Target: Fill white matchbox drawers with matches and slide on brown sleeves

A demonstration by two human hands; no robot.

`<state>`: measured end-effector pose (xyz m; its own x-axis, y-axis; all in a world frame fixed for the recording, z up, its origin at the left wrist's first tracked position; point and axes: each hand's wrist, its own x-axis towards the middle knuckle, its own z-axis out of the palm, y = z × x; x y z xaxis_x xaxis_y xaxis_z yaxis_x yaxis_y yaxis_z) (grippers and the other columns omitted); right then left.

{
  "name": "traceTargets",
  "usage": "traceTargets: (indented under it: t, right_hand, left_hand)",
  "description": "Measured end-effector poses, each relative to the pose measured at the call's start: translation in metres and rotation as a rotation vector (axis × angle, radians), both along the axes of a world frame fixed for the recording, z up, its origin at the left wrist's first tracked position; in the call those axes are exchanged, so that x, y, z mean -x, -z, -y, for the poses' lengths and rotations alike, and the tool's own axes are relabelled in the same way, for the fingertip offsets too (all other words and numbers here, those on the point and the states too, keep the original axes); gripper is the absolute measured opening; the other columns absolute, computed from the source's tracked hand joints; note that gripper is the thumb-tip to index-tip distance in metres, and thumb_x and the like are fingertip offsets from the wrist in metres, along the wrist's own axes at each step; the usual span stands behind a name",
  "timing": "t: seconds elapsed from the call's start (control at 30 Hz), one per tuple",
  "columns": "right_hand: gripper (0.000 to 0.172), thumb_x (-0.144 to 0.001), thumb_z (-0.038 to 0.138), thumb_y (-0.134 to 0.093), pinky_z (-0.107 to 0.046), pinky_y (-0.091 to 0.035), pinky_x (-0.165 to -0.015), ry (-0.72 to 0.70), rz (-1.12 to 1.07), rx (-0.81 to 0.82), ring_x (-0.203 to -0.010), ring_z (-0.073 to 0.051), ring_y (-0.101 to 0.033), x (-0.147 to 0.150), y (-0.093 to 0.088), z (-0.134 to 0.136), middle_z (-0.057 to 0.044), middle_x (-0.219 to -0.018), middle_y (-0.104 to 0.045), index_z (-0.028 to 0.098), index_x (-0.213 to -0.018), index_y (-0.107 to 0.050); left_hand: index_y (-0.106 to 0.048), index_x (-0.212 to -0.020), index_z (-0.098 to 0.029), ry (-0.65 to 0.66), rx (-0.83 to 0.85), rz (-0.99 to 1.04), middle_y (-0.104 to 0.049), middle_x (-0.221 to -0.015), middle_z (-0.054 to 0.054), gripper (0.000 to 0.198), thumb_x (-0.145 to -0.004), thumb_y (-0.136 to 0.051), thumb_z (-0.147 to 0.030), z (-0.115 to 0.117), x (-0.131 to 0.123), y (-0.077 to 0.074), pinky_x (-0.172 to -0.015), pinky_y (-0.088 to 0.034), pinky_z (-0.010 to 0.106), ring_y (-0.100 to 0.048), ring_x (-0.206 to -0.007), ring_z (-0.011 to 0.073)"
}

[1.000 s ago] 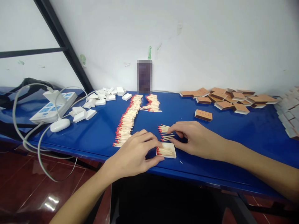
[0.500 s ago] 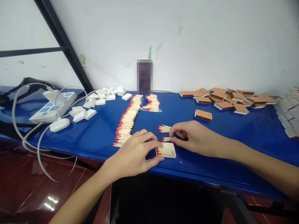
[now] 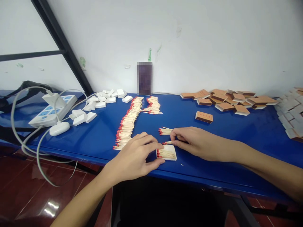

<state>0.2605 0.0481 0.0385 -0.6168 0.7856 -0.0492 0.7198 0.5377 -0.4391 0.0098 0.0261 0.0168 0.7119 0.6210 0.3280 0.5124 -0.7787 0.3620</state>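
With thumb and fingers at its left end, my left hand (image 3: 139, 154) grips a white matchbox tray (image 3: 173, 148) resting near the table's front edge. Inside the tray lie several red-tipped matches (image 3: 165, 154), their heads to the left. Just behind the tray, my right hand (image 3: 189, 140) pinches a few matches (image 3: 167, 142) by their right ends, heads pointing left. Behind those fingers a small bunch of matches (image 3: 165, 130) lies on the blue table, its right end partly hidden by my hand.
A long row of matches (image 3: 129, 123) and a shorter pile (image 3: 153, 105) lie beyond my hands. White trays (image 3: 101, 98) are heaped at back left near a power strip (image 3: 52, 110) with cables. Brown matchbox sleeves (image 3: 224, 97) are piled back right, with one matchbox (image 3: 204, 117) nearer.
My right hand's fingers have closed in on the matches behind the tray, and fewer of them show. The left hand keeps its grip on the tray. The whole view has shifted slightly.
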Motion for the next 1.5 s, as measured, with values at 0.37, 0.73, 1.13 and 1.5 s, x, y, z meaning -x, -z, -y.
traceTargets:
  t: [0.37, 0.73, 1.13, 1.5]
  right_hand:
    - [0.023, -0.101, 0.035, -0.039, -0.03, -0.038, -0.063, -0.029, -0.009, -0.087, -0.068, -0.017, -0.055, -0.003, 0.004, -0.002, -0.002, -0.081, -0.063, 0.023, -0.086, -0.05]
    - [0.022, -0.1, 0.035, -0.044, -0.028, -0.036, -0.06, -0.081, -0.083, -0.09, -0.065, -0.014, -0.053, 0.013, -0.001, 0.012, -0.001, -0.078, -0.064, 0.021, -0.086, -0.054]
    - [0.016, -0.094, 0.03, -0.053, -0.027, -0.034, -0.058, -0.002, -0.042, -0.086, -0.062, -0.013, -0.054, 0.023, 0.001, 0.022, 0.001, -0.072, -0.064, 0.021, -0.081, -0.058]
    - [0.026, -0.094, 0.039, -0.055, -0.026, -0.033, -0.056, -0.017, -0.086, -0.057, -0.062, -0.013, -0.053, 0.025, -0.005, 0.024, 0.001, -0.067, -0.06, 0.021, -0.079, -0.065]
  left_hand:
    - [-0.055, -0.111, -0.022, -0.06, 0.037, -0.005, -0.065, -0.105, 0.002, 0.029, -0.09, -0.069, -0.037, 0.002, 0.0, -0.002, -0.082, -0.048, 0.035, -0.059, -0.095, 0.0213]
    - [-0.051, -0.117, -0.022, -0.085, 0.028, 0.024, -0.066, -0.108, 0.004, 0.037, -0.089, -0.07, -0.037, 0.002, -0.001, 0.001, -0.083, -0.048, 0.037, -0.059, -0.095, 0.0226]
    - [-0.067, -0.105, -0.018, 0.004, -0.044, 0.054, -0.071, -0.098, 0.004, 0.024, -0.089, -0.071, -0.036, 0.0, -0.002, 0.001, -0.084, -0.049, 0.035, -0.061, -0.093, 0.0209]
    - [-0.072, -0.105, -0.019, 0.001, -0.033, 0.034, -0.072, -0.102, 0.005, 0.024, -0.09, -0.071, -0.037, 0.0, -0.002, 0.0, -0.085, -0.051, 0.036, -0.061, -0.095, 0.0212]
